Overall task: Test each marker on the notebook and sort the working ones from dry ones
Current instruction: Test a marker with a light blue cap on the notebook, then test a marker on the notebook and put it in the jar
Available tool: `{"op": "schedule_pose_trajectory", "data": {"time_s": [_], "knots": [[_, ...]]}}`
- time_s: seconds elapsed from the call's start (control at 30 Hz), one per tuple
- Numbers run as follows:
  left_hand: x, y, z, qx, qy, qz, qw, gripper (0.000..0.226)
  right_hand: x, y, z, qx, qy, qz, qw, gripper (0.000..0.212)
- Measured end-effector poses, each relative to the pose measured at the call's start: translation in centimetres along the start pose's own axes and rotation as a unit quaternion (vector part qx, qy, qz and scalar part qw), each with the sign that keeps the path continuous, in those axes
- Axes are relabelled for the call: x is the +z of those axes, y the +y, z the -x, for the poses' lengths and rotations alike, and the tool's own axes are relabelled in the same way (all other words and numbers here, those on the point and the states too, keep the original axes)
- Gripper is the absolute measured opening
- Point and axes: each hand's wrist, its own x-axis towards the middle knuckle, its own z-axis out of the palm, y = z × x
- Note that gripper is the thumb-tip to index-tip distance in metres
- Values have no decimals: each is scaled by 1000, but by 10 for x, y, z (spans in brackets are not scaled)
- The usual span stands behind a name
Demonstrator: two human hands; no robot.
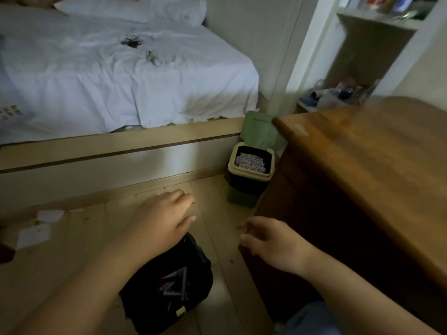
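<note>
A black bag (167,284) is lying on the pale floor (72,250) below the left forearm; it is bearing a white and red angular logo, but no letters are coming through clearly enough to read; a small pale tag near its lower edge is likewise too blurred to make out. Colourful printed wrappers are sitting inside the green bin (250,170) with its lid flipped up, wedged between the bed frame (116,151) and the wooden desk (375,165); their print is too small to read. Neither markers nor a notebook are showing anywhere in this view.

The left hand (164,218) is hovering palm down above the floor, its fingers relaxed and reaching toward the bin, holding nothing; its wrist is passing over the top of the bag. The right hand (271,243) is hanging near the desk's dark side, fingers loosely curled and pointing left, gripping nothing.

A bed (121,76) with a rumpled white sheet is filling the upper left, with small dark items lying on it; white paper scraps (41,228) are lying on the floor at left; a cluttered shelf (338,95) is standing behind the desk.
</note>
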Motion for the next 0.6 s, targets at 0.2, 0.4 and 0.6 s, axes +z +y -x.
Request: {"op": "schedule_pose_trajectory", "data": {"time_s": [0.2,0.4,0.6], "knots": [[-14,102,-69,159,24,37,986,35,-94,17,88,-1,130,89,987,33],[-32,257,-118,340,44,64,937,32,-165,64,215,67,304,173,935,30],[-31,419,-115,453,36,98,885,37,-190,137,352,239,383,222,865,30]]}}
